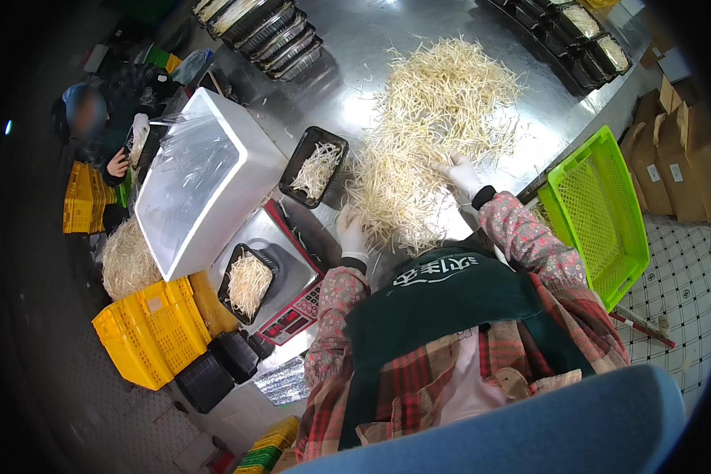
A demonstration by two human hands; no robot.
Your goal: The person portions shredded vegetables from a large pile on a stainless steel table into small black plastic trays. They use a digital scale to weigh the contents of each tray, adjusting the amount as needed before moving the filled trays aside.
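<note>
Bean sprouts lie in a loose heap on a steel table. My right hand, in a white glove, touches the heap's right side, fingers partly spread. At the lower left edge of the heap is my gloved left hand; sprouts hide part of its fingers, and whether it grips any is unclear. A black plastic tray with some sprouts stands left of the heap. Another black tray, fuller of sprouts, sits on a digital scale with a red rim.
Left of the scale stands a white foam box holding clear plastic film. Filled trays are stacked at the far left and far right. A green crate is at the right, yellow crates at the left. A co-worker handles sprouts beyond.
</note>
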